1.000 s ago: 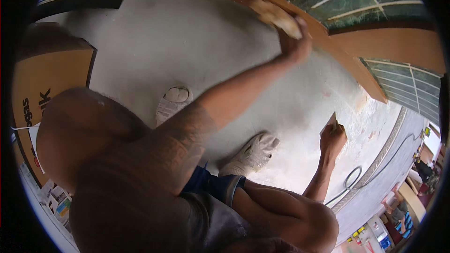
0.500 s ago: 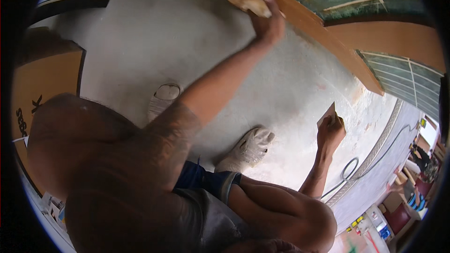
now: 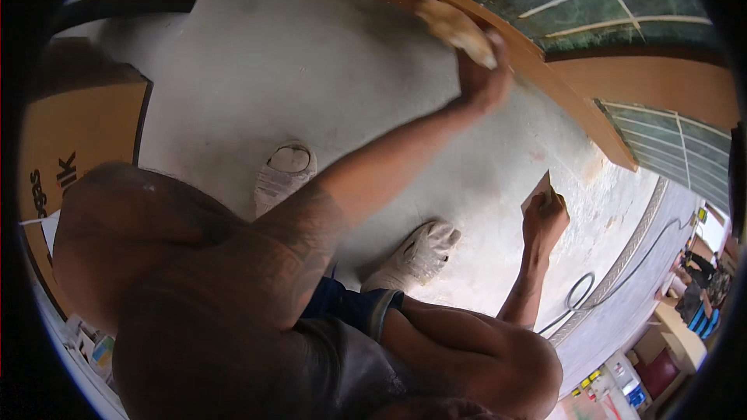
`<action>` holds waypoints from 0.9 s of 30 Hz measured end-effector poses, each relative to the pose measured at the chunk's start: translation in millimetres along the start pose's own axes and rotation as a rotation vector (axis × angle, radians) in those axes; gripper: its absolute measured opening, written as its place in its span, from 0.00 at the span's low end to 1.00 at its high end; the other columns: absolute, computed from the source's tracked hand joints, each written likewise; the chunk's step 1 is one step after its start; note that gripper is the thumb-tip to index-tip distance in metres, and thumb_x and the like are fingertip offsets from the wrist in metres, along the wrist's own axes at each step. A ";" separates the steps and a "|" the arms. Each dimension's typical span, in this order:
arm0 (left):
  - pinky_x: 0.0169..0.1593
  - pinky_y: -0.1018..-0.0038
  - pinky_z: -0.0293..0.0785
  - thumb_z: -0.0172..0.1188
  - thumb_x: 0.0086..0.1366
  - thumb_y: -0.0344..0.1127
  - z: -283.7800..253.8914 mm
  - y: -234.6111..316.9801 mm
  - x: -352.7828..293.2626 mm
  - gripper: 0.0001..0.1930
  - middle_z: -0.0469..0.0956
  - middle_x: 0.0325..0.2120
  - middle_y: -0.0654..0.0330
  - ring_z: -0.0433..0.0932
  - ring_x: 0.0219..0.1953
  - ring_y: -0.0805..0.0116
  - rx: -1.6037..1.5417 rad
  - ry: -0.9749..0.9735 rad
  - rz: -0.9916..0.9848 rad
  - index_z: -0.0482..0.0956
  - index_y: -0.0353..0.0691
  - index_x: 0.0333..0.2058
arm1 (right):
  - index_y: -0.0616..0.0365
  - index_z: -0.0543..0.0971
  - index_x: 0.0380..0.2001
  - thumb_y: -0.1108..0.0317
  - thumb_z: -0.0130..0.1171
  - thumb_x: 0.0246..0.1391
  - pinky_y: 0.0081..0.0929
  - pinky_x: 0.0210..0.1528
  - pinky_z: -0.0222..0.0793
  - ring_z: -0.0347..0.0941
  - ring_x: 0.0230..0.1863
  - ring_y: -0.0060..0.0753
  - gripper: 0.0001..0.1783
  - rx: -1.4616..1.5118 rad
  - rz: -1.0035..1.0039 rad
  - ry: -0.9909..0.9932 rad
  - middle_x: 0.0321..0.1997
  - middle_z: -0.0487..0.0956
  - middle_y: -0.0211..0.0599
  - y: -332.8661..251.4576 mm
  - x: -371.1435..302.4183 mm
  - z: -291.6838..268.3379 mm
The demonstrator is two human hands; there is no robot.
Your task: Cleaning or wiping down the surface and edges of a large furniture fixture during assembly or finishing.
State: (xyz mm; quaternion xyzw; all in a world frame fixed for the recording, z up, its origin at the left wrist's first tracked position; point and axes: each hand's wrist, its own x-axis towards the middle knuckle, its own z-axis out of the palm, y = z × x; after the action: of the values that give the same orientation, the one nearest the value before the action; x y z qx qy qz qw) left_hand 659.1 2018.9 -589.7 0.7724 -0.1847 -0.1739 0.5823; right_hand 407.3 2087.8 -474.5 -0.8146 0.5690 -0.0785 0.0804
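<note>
My left hand (image 3: 486, 82) reaches far forward, closed around a crumpled, pale tan cloth (image 3: 454, 27). The cloth is right beside, and appears to touch, a brown wooden board (image 3: 529, 62) that borders dark green panels (image 3: 615, 0) with pale lines. Motion blurs this hand and the cloth slightly. Nearer to me on the right, my right hand (image 3: 546, 218) pinches a thin, flat, brownish piece (image 3: 537, 191) with a pointed corner. It is held above the grey floor (image 3: 373, 70), apart from the board; its exact kind cannot be made out.
My feet in worn, pale dusty shoes (image 3: 416, 253) are on the floor between bent knees. A brown cardboard box (image 3: 85, 132) stands at the left. A dark cable (image 3: 580, 288) loops at the right near a patterned strip (image 3: 615, 272). Another person (image 3: 692, 295) is at the far right.
My left hand with the cloth has moved right and a little nearer along the board. The right hand keeps its piece, almost in place. The view has shifted slightly.
</note>
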 end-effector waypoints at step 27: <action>0.70 0.60 0.55 0.31 0.72 0.71 29.7 76.9 -37.4 0.50 0.53 0.68 0.31 0.59 0.70 0.49 -0.519 -0.189 -0.320 0.43 0.26 0.70 | 0.71 0.83 0.41 0.72 0.55 0.56 0.41 0.38 0.76 0.82 0.34 0.54 0.14 0.096 0.085 0.011 0.36 0.82 0.54 -2.0 -5.4 -11.0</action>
State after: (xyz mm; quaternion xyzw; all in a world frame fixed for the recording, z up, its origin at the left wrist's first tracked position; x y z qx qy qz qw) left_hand 605.8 1992.9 -521.3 0.5977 -0.0637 -0.3757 0.7053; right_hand 404.9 2093.1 -463.5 -0.7845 0.5990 -0.1067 0.1196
